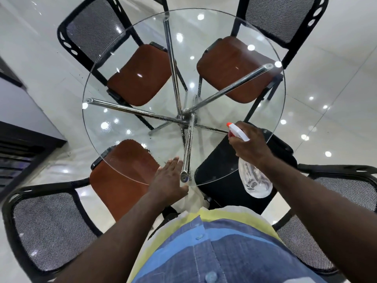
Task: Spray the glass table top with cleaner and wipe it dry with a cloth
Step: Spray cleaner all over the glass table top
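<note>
Clenched around a clear spray bottle, the right hand aims its nozzle at the round glass table top from four o'clock; the left hand lies flat and empty at six o'clock.

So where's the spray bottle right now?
The spray bottle is in the person's right hand, held over the near right edge of the round glass table, nozzle aimed toward the middle.
</note>
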The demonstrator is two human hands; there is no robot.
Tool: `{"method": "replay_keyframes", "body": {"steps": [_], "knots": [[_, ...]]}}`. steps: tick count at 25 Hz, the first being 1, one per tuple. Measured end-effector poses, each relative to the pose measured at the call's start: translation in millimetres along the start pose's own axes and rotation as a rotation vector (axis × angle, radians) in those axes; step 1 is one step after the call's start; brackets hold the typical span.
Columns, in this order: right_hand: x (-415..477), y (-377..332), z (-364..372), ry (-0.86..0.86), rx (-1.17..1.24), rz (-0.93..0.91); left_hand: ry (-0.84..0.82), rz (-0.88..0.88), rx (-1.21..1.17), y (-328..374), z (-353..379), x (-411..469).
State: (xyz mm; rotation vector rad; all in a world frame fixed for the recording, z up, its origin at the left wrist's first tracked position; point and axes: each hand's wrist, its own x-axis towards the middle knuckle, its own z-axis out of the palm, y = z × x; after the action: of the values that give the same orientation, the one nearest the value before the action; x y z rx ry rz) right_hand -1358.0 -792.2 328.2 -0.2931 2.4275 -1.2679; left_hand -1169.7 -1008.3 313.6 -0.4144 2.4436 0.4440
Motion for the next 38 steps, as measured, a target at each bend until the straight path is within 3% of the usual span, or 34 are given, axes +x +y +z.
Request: {"method": "replay_keyframes", "body": {"steps": [15,23,30,34,38], "knots": [[-53,71,-26,0.152,0.01,0.283,-0.019,0.105,0.075,16,6,15],[-88,78,-5,-0.087,-0.107,0.101,-0.025,0.139,0.09,21,8,22],[-82,73,-8,-0.092,-0.109,0.064,-0.037,0.109,0.076,12,3,17],[-64,42,5,-0.16,-0.062,-0.06,-0.007,0.063,0.048,1,-4,6],[-40,7,37,-0.106,0.027,-0.06,0.014,-0.005,0.01,-23,-7,-9]]}}
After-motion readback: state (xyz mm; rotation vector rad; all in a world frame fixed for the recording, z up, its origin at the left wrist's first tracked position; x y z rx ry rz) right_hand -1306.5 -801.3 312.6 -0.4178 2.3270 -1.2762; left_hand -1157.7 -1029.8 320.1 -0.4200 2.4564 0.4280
